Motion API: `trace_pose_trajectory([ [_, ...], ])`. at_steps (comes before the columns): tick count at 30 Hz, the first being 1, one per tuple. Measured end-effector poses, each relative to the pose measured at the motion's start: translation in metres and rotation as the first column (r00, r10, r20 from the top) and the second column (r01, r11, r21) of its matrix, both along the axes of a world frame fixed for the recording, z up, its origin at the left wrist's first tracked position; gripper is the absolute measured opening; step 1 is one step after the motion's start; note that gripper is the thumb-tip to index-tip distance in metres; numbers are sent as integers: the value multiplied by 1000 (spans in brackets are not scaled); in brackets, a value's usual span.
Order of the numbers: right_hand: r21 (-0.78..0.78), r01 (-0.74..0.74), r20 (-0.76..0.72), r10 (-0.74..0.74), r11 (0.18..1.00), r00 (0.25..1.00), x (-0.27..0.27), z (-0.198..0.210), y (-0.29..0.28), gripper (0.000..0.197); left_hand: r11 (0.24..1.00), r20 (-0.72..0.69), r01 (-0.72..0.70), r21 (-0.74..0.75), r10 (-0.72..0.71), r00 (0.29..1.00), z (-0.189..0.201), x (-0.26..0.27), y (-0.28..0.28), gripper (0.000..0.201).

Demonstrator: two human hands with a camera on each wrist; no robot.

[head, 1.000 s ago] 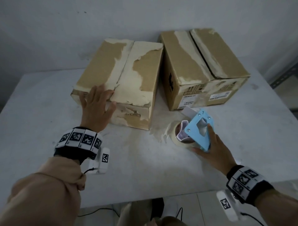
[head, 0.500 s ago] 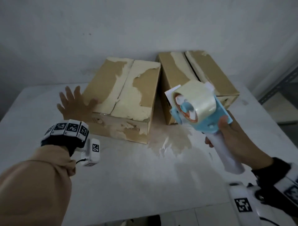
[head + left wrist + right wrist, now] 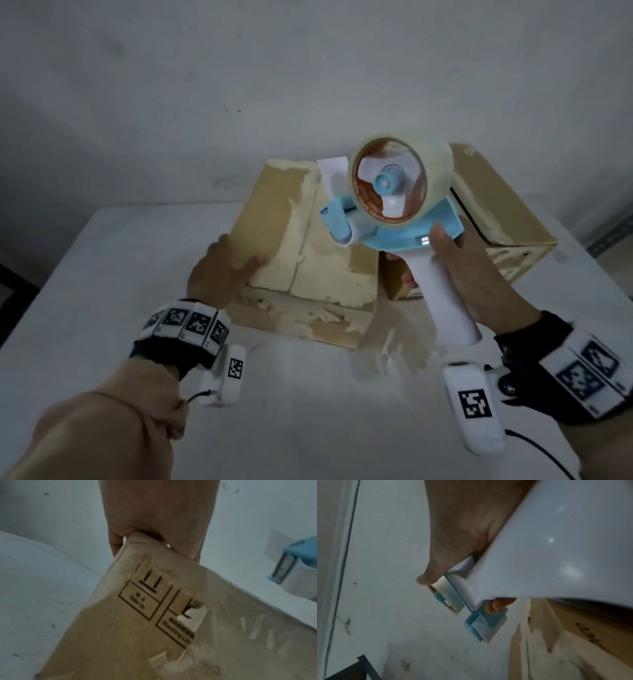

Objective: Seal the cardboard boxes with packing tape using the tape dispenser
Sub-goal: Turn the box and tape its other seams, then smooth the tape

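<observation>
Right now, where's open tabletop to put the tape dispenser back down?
Bare table lies in front of the left box, between both wrists, and left of the left hand. It is crowded at the back: the right box sits close beside the left box, and the right hand holds the tape dispenser above them.

Two boxes sit side by side on the counter (image 3: 102, 291): left box (image 3: 274, 240) mid-frame, right box (image 3: 496, 212) just beside it. Tape dispenser (image 3: 394, 205) is up in front of both, center-right of frame.
</observation>
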State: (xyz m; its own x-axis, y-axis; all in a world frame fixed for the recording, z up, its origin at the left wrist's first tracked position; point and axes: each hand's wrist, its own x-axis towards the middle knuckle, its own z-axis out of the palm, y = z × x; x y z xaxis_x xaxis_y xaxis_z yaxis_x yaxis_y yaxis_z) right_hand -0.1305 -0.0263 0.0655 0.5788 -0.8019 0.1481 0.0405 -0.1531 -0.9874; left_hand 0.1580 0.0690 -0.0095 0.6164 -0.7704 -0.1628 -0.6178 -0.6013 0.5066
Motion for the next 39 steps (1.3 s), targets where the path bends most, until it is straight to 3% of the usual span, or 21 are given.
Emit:
trace_pose_trajectory([
  [5,-75,-118,25,120,990,992,21,7,-6,58,999,19,4,-49,-3,1000,0,-4,13,66],
  [11,-116,-169,64,177,979,982,46,12,-7,43,998,27,58,2,-58,998,2,3,11,76],
  [12,-125,-182,46,189,975,981,50,11,-8,50,998,11,68,17,-68,998,2,4,10,78],
  [14,-154,-171,-26,169,973,985,56,8,-13,82,994,-26,85,66,-84,996,5,7,9,80],
  [16,-186,-168,-70,158,968,985,60,5,-16,98,990,49,108,90,-113,992,11,10,11,73],
  [18,-186,-174,-71,163,967,984,65,2,-16,98,991,176,114,-71,-100,979,21,11,15,58],
  [19,-157,-176,-50,170,972,984,66,0,-16,95,973,160,109,-205,-76,984,27,10,17,53],
  [21,-74,-191,39,194,979,980,68,-5,-14,80,917,-68,53,-396,-87,994,42,3,20,39],
  [23,-74,-195,93,201,978,975,70,-7,-10,65,912,-335,-3,-411,-148,931,49,-6,19,32],
  [26,-153,-171,116,190,973,975,75,-4,-7,62,934,-571,-38,-355,-184,800,55,-16,16,35],
  [30,-196,-168,126,195,966,973,78,-2,-6,63,946,-680,10,-323,-239,693,62,-21,15,37],
  [33,-231,-160,115,190,960,975,77,-4,-6,64,938,-717,5,-346,-267,644,66,-21,15,26],
  [39,-305,-176,11,188,936,982,72,-7,-11,61,950,-871,-160,-269,-170,461,69,-18,10,20],
])
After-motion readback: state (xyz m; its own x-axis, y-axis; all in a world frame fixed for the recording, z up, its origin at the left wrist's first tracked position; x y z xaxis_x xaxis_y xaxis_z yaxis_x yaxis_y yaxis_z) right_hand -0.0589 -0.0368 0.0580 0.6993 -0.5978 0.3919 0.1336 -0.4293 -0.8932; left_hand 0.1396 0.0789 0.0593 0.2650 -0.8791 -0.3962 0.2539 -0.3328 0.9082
